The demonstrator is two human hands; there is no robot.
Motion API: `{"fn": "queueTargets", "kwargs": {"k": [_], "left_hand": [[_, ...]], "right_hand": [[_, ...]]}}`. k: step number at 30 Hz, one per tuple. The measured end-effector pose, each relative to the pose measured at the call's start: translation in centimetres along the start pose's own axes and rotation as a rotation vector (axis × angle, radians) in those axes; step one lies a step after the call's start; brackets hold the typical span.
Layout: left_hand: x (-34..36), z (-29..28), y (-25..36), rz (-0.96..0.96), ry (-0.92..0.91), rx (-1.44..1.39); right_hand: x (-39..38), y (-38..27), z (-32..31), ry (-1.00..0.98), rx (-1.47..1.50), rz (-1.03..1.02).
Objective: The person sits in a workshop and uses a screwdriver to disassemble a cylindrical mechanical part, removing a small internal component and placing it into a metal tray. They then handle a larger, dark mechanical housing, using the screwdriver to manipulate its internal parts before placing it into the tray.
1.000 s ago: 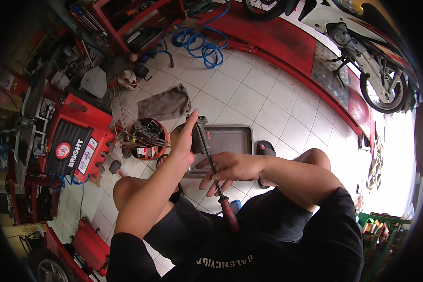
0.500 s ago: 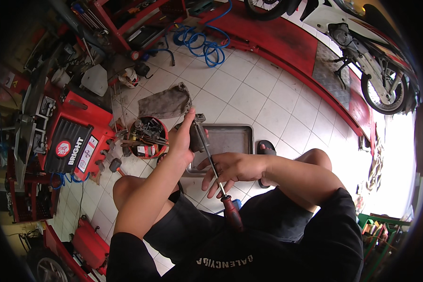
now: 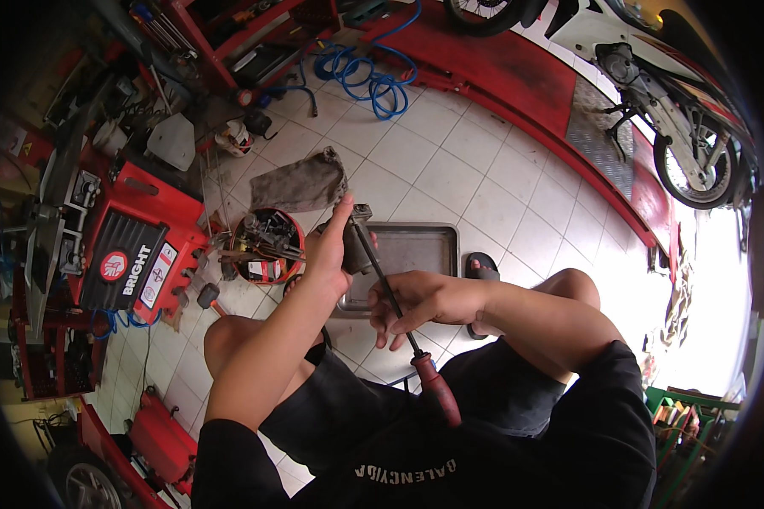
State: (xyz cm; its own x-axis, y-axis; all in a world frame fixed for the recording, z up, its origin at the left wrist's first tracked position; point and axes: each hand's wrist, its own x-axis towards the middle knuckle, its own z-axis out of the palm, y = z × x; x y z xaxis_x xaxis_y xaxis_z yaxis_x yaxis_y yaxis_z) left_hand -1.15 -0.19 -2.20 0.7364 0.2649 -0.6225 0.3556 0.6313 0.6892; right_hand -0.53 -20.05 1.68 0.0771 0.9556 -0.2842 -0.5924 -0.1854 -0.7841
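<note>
My left hand (image 3: 326, 254) is wrapped round a dark, cylindrical metal part (image 3: 359, 253) with a smaller fitting at its upper end. A long screwdriver (image 3: 438, 392) lies slantwise across the part, its shaft reaching up to the fitting and its red handle pointing down toward my lap. Whether the tip sits in the fitting or only beside it, I cannot tell. My right hand (image 3: 429, 301) has its thumb and curled fingers about the middle of the shaft, below the part. Under both hands, a grey metal tray (image 3: 457, 254) rests on the floor.
Left of the tray stands a red round tub (image 3: 293, 276) of tools and parts, with a grey rag (image 3: 293, 185) beyond it. A mallet (image 3: 209, 297) lies near my left knee. Red machine (image 3: 136, 254) at left; blue hose (image 3: 373, 89), red lift platform (image 3: 518, 89) and motorcycle (image 3: 654, 102) farther off.
The screwdriver's handle has swung to the right and slightly downward. My right fingers have drawn in around the shaft. The left hand and its metal part have hardly moved.
</note>
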Motion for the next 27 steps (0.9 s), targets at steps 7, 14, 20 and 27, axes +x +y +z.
{"fn": "queueTargets", "kwargs": {"k": [7,14,20,27], "left_hand": [[-0.6,0.4,0.4,-0.016,-0.005,-0.006],[-0.5,0.4,0.6,-0.013,0.011,-0.027],[-0.4,-0.1,0.4,-0.023,0.002,-0.044],[-0.5,0.2,0.3,-0.053,-0.025,-0.035]], "right_hand": [[-0.5,-0.9,-0.3,-0.093,0.105,0.039],[-0.1,-1.3,-0.8,0.144,-0.379,0.102],[0.2,-0.6,0.4,0.181,-0.211,0.076],[-0.1,0.0,-0.1,0.085,0.014,0.089]]}}
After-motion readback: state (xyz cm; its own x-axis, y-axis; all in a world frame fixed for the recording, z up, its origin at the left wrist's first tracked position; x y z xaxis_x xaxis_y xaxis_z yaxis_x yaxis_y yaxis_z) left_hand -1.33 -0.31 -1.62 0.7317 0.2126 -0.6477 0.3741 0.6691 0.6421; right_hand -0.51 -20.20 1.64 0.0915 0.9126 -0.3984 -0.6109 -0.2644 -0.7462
